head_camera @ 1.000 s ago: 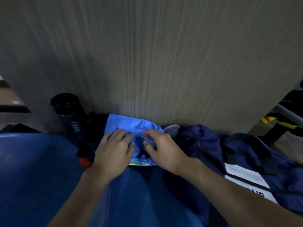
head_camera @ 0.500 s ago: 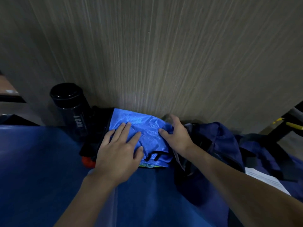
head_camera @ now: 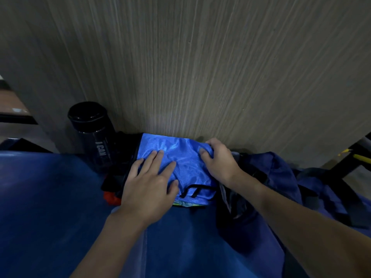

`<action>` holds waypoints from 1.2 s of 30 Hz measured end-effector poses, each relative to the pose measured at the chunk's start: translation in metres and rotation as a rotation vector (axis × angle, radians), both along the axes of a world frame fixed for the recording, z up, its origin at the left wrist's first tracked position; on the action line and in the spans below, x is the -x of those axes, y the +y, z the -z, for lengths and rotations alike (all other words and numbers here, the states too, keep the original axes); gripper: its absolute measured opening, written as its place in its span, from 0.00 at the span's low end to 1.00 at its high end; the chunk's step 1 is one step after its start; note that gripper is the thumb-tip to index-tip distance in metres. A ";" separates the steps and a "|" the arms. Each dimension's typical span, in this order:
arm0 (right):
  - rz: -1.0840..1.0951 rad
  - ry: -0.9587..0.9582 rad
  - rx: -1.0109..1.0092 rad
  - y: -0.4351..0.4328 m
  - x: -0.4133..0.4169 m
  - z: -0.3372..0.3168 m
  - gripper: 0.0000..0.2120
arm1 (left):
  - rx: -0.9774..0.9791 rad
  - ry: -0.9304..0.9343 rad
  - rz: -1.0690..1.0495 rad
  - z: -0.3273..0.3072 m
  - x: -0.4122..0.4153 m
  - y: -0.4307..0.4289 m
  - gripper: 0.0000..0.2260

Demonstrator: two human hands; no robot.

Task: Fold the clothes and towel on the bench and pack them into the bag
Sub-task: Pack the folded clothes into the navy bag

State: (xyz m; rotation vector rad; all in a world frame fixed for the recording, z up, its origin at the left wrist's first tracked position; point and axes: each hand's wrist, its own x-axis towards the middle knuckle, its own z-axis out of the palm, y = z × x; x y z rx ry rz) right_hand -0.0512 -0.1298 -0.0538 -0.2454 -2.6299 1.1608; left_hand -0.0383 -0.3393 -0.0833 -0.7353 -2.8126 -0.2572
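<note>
Your right hand pinches the three-o'clock edge of the folded shiny blue garment, your left hand lying flat on it, on the bench with the navy bag at three o'clock; the slick fabric may unfold when lifted.

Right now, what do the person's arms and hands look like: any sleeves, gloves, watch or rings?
Both are bare. The left hand and right hand wear no gloves, and no ring, watch or band shows. The forearms are uncovered to the frame's edge, so no sleeve is in view. Dim light hides fine marks.
</note>
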 end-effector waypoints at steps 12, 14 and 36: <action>-0.095 -0.126 0.098 -0.003 0.005 -0.026 0.10 | -0.067 -0.024 0.011 0.000 0.003 -0.003 0.32; -0.135 -0.094 0.040 -0.008 0.007 -0.035 0.08 | -0.080 -0.021 0.002 -0.001 0.004 -0.004 0.33; -0.054 -0.255 0.062 -0.052 0.020 -0.079 0.07 | -0.810 -0.293 -0.021 -0.024 -0.003 0.005 0.26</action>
